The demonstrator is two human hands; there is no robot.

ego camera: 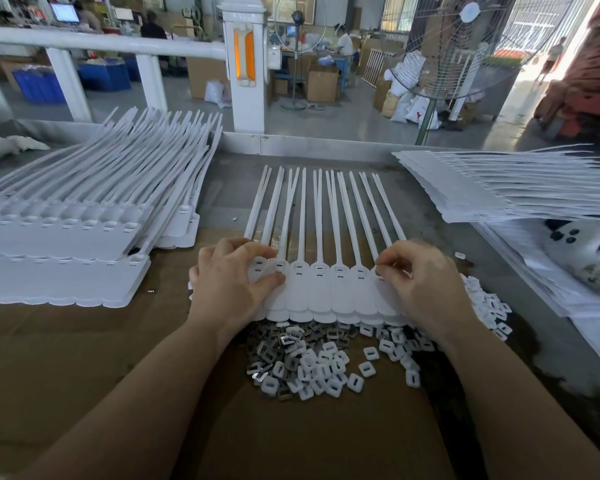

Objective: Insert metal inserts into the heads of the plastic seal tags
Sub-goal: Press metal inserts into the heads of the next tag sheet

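Centre frame: our left hand (238, 271) pinches the tag strip (329, 289) steady on the tabletop (84, 341); right hand (418, 282) fingers pinch a metal insert (378, 270) at the rightmost head. We seat it squarely, pressing straight down.

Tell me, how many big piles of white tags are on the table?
3: a left pile, a right pile, and a middle row held under both hands. More may be hidden off-frame.

A grey workbench (326, 147) carries a cardboard sheet (84, 341), stacked white seal tags (59, 258) at left and flat white stacks (499, 192) at right.
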